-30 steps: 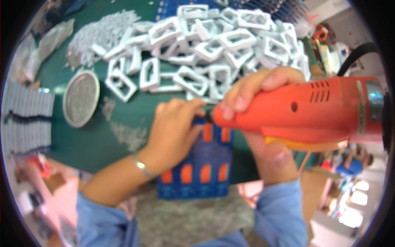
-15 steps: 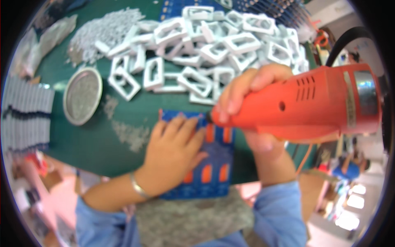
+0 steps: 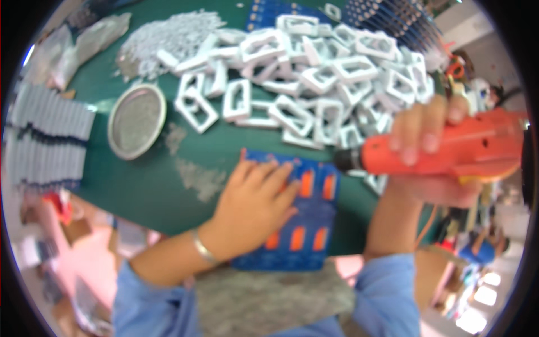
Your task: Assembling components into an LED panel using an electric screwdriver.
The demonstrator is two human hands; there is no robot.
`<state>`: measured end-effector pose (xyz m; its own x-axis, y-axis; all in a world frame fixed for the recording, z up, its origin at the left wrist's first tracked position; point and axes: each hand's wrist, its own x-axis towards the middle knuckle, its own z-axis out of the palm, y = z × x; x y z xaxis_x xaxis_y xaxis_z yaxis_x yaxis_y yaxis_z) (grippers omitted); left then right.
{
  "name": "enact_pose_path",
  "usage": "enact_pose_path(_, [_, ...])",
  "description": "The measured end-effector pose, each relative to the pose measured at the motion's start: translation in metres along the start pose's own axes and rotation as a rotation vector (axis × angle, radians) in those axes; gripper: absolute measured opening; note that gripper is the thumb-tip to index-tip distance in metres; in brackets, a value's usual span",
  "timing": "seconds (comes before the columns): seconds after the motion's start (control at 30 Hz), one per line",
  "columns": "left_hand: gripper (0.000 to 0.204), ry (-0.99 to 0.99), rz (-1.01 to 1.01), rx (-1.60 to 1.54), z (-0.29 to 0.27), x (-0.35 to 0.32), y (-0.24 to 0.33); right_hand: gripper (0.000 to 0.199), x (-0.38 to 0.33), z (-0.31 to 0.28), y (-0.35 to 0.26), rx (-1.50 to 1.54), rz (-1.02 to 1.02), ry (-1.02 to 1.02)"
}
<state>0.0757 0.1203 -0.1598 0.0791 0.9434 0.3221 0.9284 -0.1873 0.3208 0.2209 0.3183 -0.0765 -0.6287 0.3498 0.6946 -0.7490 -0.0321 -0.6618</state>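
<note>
My left hand (image 3: pixel 254 208) lies with stretched fingers on a blue panel (image 3: pixel 314 212) with rows of orange slots, at the table's near edge. It covers the panel's left part. A silvery bracelet circles that wrist. My right hand (image 3: pixel 418 135) is wrapped round a red electric screwdriver (image 3: pixel 483 147), held nearly level. The tool's black nose (image 3: pixel 349 159) points left, beside the panel's upper right corner. Blur hides whether a bit touches the panel.
A heap of white rectangular frames (image 3: pixel 292 115) spreads behind the panel. Small white pieces (image 3: pixel 171 39) lie heaped at far left, near a round metal dish (image 3: pixel 161 124) of tiny parts. Stacked grey-white pieces (image 3: pixel 50 129) line the left edge. Another blue panel (image 3: pixel 264 14) lies farther back.
My right hand and the screwdriver have moved right, so the nose now sits at the panel's right corner. The view has shifted slightly; my left hand still rests on the panel.
</note>
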Motion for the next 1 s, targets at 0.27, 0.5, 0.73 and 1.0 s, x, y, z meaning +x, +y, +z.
enact_pose_path(0.27, [0.010,0.115,-0.304,0.147,-0.023,-0.012,-0.061,0.074,-0.032,-0.010,-0.017,-0.135,-0.021,0.203])
enact_pose_path(0.5, [0.012,0.200,-0.274,-0.053,-0.023,0.008,-0.053,0.070,-0.035,0.005,-0.016,-0.068,-0.030,0.263])
enact_pose_path(0.73, [0.020,0.015,-0.348,-0.868,-0.007,0.039,-0.005,0.070,-0.036,0.028,-0.026,-0.041,-0.098,0.342])
enact_pose_path(1.0, [0.022,0.141,-0.210,-0.762,-0.002,0.044,0.004,0.070,-0.040,0.031,-0.027,-0.100,-0.067,0.253])
